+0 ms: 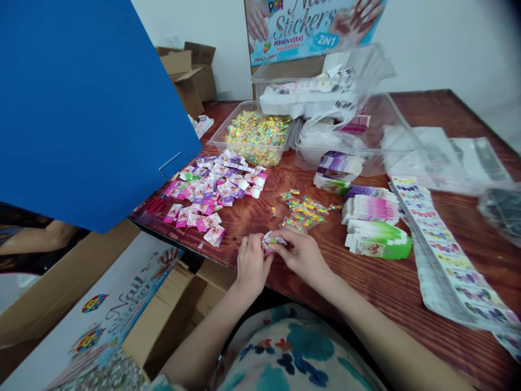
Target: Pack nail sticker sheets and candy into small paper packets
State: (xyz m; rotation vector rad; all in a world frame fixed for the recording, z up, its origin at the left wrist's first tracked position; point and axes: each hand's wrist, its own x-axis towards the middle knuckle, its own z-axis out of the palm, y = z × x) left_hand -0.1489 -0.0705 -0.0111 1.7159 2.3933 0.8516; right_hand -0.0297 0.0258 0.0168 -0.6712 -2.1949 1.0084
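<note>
While candies (303, 209) lie just beyond, both hands pinch one packet (272, 240). Left hand (251, 263) grips its left end. Right hand (303, 254) holds the other.

Two hands, left (250, 266) and right (303, 255), meet on one packet (272, 240); three clear tubs (285, 142) stand at the table's (366, 282) far edge; two long sticker strips (443, 255) lie at the right; three stacks of folded boxes (372, 209) sit mid-table; one blue board (81, 108) leans left; pink packets (211, 190) and candies (303, 209) are too many to count.
</note>
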